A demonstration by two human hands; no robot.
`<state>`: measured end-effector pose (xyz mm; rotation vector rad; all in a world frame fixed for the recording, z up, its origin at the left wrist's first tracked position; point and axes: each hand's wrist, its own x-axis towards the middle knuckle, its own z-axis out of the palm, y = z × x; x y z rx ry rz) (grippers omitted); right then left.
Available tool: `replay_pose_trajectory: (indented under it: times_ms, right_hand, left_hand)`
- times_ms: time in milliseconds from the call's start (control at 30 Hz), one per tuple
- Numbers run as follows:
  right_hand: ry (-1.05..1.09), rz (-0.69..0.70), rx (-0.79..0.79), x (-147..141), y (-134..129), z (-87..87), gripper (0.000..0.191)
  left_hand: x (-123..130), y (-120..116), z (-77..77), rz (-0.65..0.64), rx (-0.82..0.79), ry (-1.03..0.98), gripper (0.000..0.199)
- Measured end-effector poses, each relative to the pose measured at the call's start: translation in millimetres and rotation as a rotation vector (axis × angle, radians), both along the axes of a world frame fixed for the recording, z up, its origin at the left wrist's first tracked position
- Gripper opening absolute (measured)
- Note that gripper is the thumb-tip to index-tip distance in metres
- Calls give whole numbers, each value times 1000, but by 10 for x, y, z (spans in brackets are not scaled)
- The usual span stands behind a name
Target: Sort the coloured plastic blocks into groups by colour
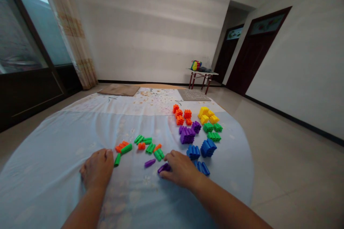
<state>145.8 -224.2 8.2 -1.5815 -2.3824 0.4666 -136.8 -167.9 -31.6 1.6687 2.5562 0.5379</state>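
Note:
My right hand [180,169] has its thumb and fingers closed on a small purple tube-shaped plastic piece [163,168] at the tablecloth. Just left of it lies a similar purple piece [149,163]. My left hand [97,168] rests on the cloth with curled fingers, and anything inside them is hidden. Beside it are a loose green tube piece [117,160], another green piece [126,149] and a joined orange group [122,146]. Between the hands lie several green pieces [150,148], a small orange block [141,146] and an orange piece [157,147].
Joined blocks stand by colour on the right: blue [208,147], purple [187,135], green [214,136], yellow [204,112] and orange [179,119]. A pale blue cloth [64,146] covers the round table. Two flat boards [119,90] lie at its far edge. A small side table [204,73] stands beyond.

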Motion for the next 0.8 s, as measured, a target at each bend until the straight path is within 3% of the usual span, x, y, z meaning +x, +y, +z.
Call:
replay_pose_trajectory:
  times_ms: [200, 400, 500, 633, 800]
  right_hand:
    - [34, 66, 3, 18, 19, -17, 49]
    - [162, 68, 188, 503, 311, 392, 57]
    - [147, 47, 199, 769, 553, 570, 59]
    - [37, 56, 154, 977, 820, 667, 58]
    - [-72, 86, 66, 1016, 960, 701, 57]
  left_hand:
    - [-37, 47, -32, -11, -37, 6, 58]
    - [-41, 60, -26, -4, -50, -9, 57]
    - [-43, 66, -36, 3, -47, -3, 58]
    - [-34, 62, -25, 3, -47, 3, 56]
    - [-26, 52, 2, 8, -44, 12, 51]
